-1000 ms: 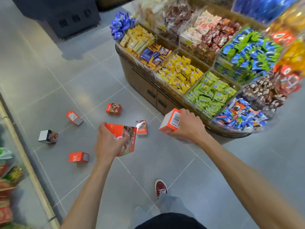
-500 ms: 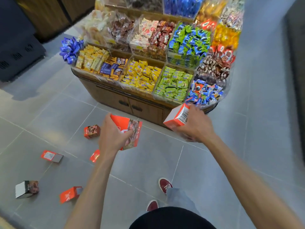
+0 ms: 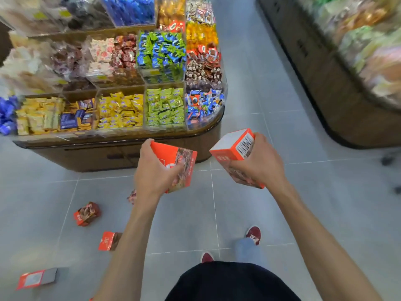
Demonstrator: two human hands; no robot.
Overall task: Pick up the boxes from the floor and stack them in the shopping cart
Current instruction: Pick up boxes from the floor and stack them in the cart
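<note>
so the person's standing in the aisle with a box in each hand, both held up in front of the body, well clear of the grey tiled floor point(image 3: 282, 213). The left hand point(image 3: 154, 172) has its fingers curled round the back of a flat orange-red cardboard box with a food photo point(image 3: 171, 153), thumb pressed on the printed front, so a proper clamp, not a fingertip pinch. The right hand point(image 3: 262, 164) is wrapped round the lower half of a chunkier orange and white cardboard box with a barcode point(image 3: 230, 146), the barcode end tipped up toward one o'clock. My guess is one per hand just saves a trip

taking straight ahead of them as twelve: the wooden candy island with clear bins point(image 3: 76, 157) sits at eleven to twelve and a second wooden display stand point(image 3: 325, 94) runs along at two. More boxes lie scattered on the floor to their left, apart from each other: a small orange box with its photo side up point(image 3: 86, 213) at ten, another orange box point(image 3: 108, 241) nearer the feet at nine, a flat orange and grey box point(image 3: 36, 279) at eight, and a fourth box point(image 3: 131, 196) mostly hidden behind the left wrist

I can't spot the shopping cart from this angle, so I reckon the next bit is carrying these two over to it, then coming back for the rest
</note>
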